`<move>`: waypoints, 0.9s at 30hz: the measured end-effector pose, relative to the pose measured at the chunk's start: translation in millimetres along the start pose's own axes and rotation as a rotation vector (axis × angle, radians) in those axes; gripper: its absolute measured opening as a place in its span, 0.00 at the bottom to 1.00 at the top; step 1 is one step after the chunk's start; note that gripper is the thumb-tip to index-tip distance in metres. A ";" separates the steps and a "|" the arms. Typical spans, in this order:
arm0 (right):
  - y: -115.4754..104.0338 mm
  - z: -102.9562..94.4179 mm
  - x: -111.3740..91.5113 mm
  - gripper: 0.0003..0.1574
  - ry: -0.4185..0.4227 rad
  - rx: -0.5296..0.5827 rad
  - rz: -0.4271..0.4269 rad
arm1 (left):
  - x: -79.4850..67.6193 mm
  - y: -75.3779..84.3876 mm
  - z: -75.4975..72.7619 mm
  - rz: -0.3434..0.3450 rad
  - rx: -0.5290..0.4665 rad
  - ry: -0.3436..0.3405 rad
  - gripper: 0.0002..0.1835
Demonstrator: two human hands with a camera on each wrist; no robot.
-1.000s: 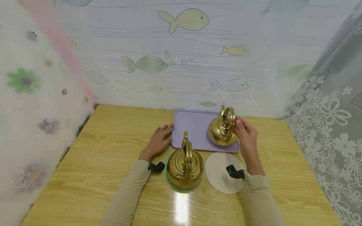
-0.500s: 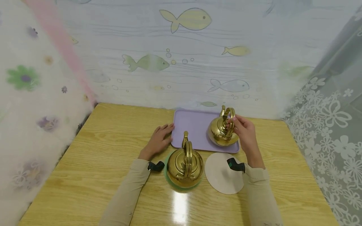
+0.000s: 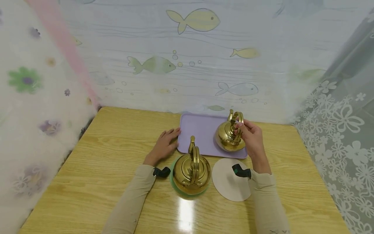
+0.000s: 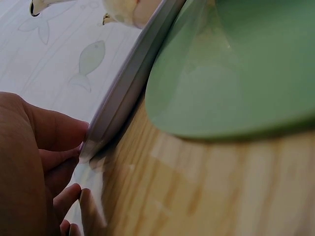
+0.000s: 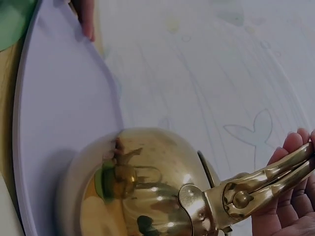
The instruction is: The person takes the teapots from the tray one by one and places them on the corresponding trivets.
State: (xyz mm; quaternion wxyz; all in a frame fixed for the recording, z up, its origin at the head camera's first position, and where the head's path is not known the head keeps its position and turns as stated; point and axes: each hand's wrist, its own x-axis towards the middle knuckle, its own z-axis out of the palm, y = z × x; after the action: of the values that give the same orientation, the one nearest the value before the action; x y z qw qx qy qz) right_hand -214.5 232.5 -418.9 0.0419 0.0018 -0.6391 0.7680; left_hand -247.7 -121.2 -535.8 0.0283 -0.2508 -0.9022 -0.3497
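A brass kettle (image 3: 229,138) stands on the right part of a lilac tray (image 3: 198,133), spout pointing to the back. My right hand (image 3: 253,141) has its fingers curled round that kettle's arched handle (image 5: 275,179), as the right wrist view also shows. My left hand (image 3: 164,146) rests at the tray's left edge with extended fingers. In the left wrist view, my left thumb (image 4: 64,129) touches the tray's rim (image 4: 123,83). Nearer to me, a second brass kettle (image 3: 182,172) stands on a green round mat (image 4: 211,88), touched by neither hand.
To the right of the near kettle lies a pale round mat (image 3: 229,180). All stands on a wooden table (image 3: 102,169). A fish-patterned cloth (image 3: 140,94) hangs right behind the table, and a floral sheet (image 3: 43,146) borders it on the left.
My right hand has moved left from beside the far kettle's handle, and its fingers have curled round the handle. The left hand, tray and both kettles have stayed put.
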 end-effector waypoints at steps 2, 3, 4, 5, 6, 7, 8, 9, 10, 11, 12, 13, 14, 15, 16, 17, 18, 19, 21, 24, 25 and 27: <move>0.8 1.0 -0.2 0.27 0.021 -0.016 -0.005 | 0.3 0.0 0.0 0.002 0.002 -0.002 0.32; 1.0 1.8 -0.3 0.28 0.032 -0.026 -0.007 | 0.3 0.0 0.0 0.003 0.005 -0.003 0.32; 1.5 2.4 -0.3 0.30 0.043 -0.037 -0.010 | 0.4 0.1 0.1 0.005 0.007 -0.002 0.32; 1.7 3.2 -0.7 0.29 0.056 -0.046 -0.013 | 0.4 0.0 0.2 0.008 0.009 0.000 0.32; 1.7 4.1 -1.0 0.29 0.069 -0.055 -0.017 | 0.5 -0.3 0.4 0.008 0.008 0.000 0.32; 1.8 5.0 -1.3 0.29 0.080 -0.065 -0.021 | 0.6 -0.3 0.5 0.010 0.008 0.001 0.32; 1.9 5.7 -1.6 0.29 0.090 -0.067 -0.024 | 0.6 -0.4 0.6 0.011 0.010 0.001 0.32; 2.0 6.3 -1.7 0.29 0.099 -0.068 -0.028 | 0.6 -0.3 0.7 0.011 0.011 0.002 0.32; 2.2 6.8 -1.9 0.29 0.108 -0.072 -0.032 | 0.6 -0.2 0.8 0.011 0.010 0.001 0.32; 2.3 7.3 -2.2 0.29 0.114 -0.072 -0.037 | 0.6 0.1 0.6 0.009 0.008 -0.002 0.32; 2.4 7.7 -2.5 0.29 0.118 -0.072 -0.042 | 0.4 0.5 0.4 0.007 0.007 -0.004 0.32; 2.6 8.1 -2.8 0.29 0.120 -0.072 -0.049 | 0.1 1.1 0.1 0.005 0.009 -0.006 0.32; 2.8 8.3 -3.1 0.28 0.121 -0.069 -0.056 | -0.3 1.6 -0.1 0.003 0.010 -0.005 0.32; 3.0 8.7 -3.3 0.28 0.122 -0.066 -0.063 | -0.5 2.3 -0.5 0.001 0.012 -0.005 0.32; 3.1 9.1 -3.6 0.28 0.122 -0.064 -0.069 | -0.8 2.7 -0.7 0.000 0.011 -0.005 0.32; 3.2 9.5 -3.7 0.28 0.122 -0.059 -0.075 | -1.0 3.2 -0.9 -0.001 0.013 -0.004 0.32; 3.3 9.9 -3.8 0.28 0.124 -0.057 -0.080 | -1.2 3.4 -1.0 -0.001 0.014 -0.002 0.32; 3.4 10.3 -3.7 0.28 0.127 -0.052 -0.084 | -1.2 3.4 -1.0 0.000 0.015 -0.001 0.32; 3.7 10.9 -3.8 0.28 0.133 -0.047 -0.091 | -1.2 3.0 -0.9 0.002 0.017 0.000 0.32; 4.5 11.3 -3.8 0.27 0.134 -0.041 -0.109 | -1.5 2.5 -0.7 0.008 0.019 0.003 0.32; 5.0 11.1 -3.6 0.27 0.132 -0.042 -0.117 | -1.4 2.3 -0.6 0.010 0.021 0.003 0.32; 6.4 10.5 -3.0 0.26 0.128 -0.049 -0.137 | -1.0 2.4 -0.7 0.014 0.021 0.005 0.32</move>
State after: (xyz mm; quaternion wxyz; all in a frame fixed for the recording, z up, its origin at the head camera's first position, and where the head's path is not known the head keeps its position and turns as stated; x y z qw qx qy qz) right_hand -212.5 220.8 -423.5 0.1351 -0.0045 -0.6520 0.7461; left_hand -245.8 -120.6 -534.0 0.0356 -0.2558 -0.9040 -0.3406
